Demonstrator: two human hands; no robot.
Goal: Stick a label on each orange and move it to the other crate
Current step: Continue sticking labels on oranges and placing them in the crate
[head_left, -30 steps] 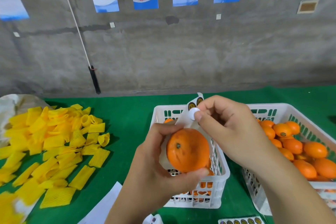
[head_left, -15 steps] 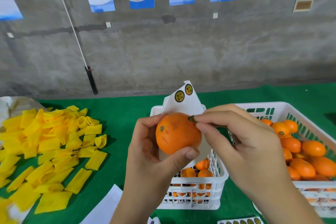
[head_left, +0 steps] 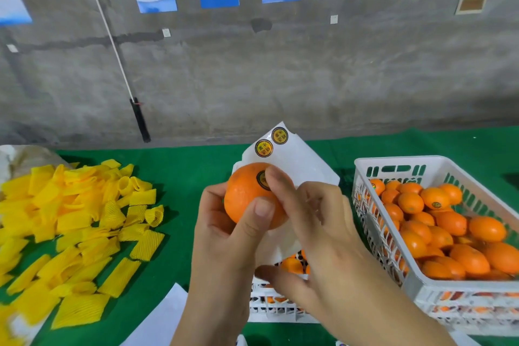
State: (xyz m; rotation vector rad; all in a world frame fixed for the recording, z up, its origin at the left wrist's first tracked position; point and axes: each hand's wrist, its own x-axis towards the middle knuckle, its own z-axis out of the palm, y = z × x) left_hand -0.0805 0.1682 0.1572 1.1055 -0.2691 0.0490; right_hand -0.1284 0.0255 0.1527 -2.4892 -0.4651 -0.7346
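Your left hand [head_left: 224,236] grips the orange [head_left: 247,194] above the near-centre of the green desk [head_left: 182,177], fingers curled round its left side and thumb pressed on its near face. Behind the orange, the same hand holds the white backing sheet [head_left: 297,166]; two round labels [head_left: 271,141] sit on its far top corner. Your right hand [head_left: 317,236] reaches over from the right; one fingertip presses a label [head_left: 261,178] onto the upper right of the orange, the other fingers loosely spread, nothing pinched. Below both hands stands a white crate [head_left: 278,309] with a few oranges showing through its wall. To its right, a second white crate [head_left: 393,161] is filled with oranges [head_left: 438,227], some with labels visible. A pile of yellow foam sleeves [head_left: 70,222] lies at left. White paper [head_left: 160,320] lies at the near edge.
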